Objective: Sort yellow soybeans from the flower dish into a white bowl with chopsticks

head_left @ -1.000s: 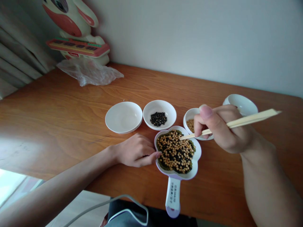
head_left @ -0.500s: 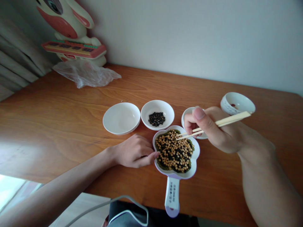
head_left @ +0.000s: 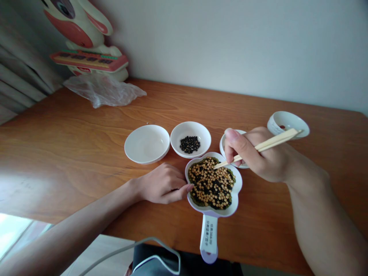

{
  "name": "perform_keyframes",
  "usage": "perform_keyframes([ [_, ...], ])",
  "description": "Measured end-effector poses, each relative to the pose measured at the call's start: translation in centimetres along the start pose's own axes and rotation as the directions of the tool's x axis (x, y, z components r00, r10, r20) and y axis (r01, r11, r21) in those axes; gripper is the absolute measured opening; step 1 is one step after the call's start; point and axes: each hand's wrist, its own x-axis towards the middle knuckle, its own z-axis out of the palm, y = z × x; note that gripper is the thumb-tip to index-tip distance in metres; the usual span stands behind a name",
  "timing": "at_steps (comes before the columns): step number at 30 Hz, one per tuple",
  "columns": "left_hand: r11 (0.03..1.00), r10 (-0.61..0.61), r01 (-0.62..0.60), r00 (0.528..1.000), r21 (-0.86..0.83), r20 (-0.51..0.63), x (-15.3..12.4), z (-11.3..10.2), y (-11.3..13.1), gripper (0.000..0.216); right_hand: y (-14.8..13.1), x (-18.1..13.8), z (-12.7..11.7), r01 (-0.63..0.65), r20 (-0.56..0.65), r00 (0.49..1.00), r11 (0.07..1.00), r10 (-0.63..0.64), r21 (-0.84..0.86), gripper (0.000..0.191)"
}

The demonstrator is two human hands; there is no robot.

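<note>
My right hand (head_left: 250,151) grips a pair of light wooden chopsticks (head_left: 271,142), their tips close together at the mixed beans (head_left: 211,186). Yellow, black and green beans fill a flower-shaped scoop (head_left: 238,186) with a white and lilac handle pointing towards me. Curled against the scoop's left rim is my left hand (head_left: 165,184), its thumb over the edge and its other fingers folded partly out of sight. Behind the scoop, a white bowl (head_left: 191,128) holds black beans (head_left: 189,144). Another white bowl (head_left: 222,143) is mostly hidden by my right hand.
A white bowl (head_left: 147,143) with nothing in it stands left of the black beans. At the right rear is a patterned bowl (head_left: 273,124) with a few reddish pieces. A clear plastic bag (head_left: 106,92) lies before a toy keyboard (head_left: 89,60) at the back left. A cable (head_left: 138,242) loops below the table edge.
The chopstick tips have come together from slightly apart. My right hand has shifted a little to the left, and the chopsticks' rear ends have moved the same way. My left hand stays put.
</note>
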Motion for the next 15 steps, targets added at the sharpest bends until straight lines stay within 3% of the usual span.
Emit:
perform_keyframes([
  [9, 1.000, 0.010, -0.010, 1.000, 0.005, -0.010, 0.0, 0.0, 0.0, 0.042, 0.0, -0.8, -0.8, -0.009, 0.029, 1.000, 0.997, 0.006, 0.078, 0.062],
  [15, 1.000, 0.014, -0.014, 1.000, -0.007, -0.028, 0.1, 0.0, 0.0, 0.042, 0.0, -1.5, -1.6, -0.035, 0.058, 0.998, 0.999, 0.034, 0.022, 0.062],
])
